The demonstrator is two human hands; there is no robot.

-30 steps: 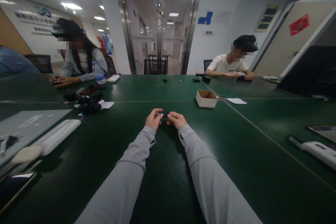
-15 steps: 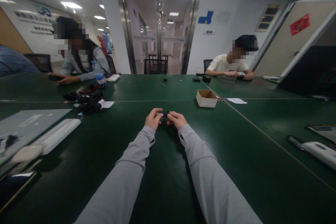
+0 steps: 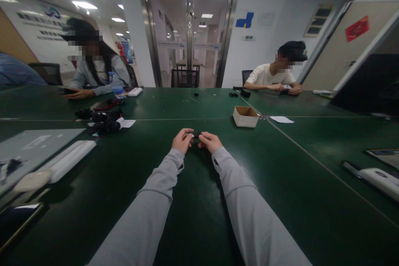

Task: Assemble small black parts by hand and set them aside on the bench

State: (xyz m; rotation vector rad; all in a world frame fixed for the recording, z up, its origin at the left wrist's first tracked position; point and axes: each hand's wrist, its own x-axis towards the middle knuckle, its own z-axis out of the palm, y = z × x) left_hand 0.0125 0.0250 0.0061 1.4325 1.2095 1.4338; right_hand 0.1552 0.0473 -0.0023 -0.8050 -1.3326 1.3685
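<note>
Between my hands, over the green table [image 3: 199, 232], is a small black stick-like object [image 3: 197, 134] with a pale, shiny left end. Its exact kind is too small to make out. My left hand [image 3: 181, 141] pinches the shiny end between thumb and fingers. On the black end, the thumb and fingers of my right hand [image 3: 212, 143] are closed. Fingertips cover both ends of the piece. Beyond my right hand stands a small open cardboard box [image 3: 245, 121], pale outside and brown inside.
Black gear [image 3: 106, 126] and a water bottle [image 3: 118, 87] are at left. Nearer lie a grey panel [image 3: 34, 143], a white long case [image 3: 73, 160] and a phone [image 3: 17, 220]. A white device [image 3: 380, 181] lies right. Two people sit across the table, their hands on dark devices.
My hands keep the same grip and place on the small black object. At the far left, the person's hands and dark device have shifted slightly.
</note>
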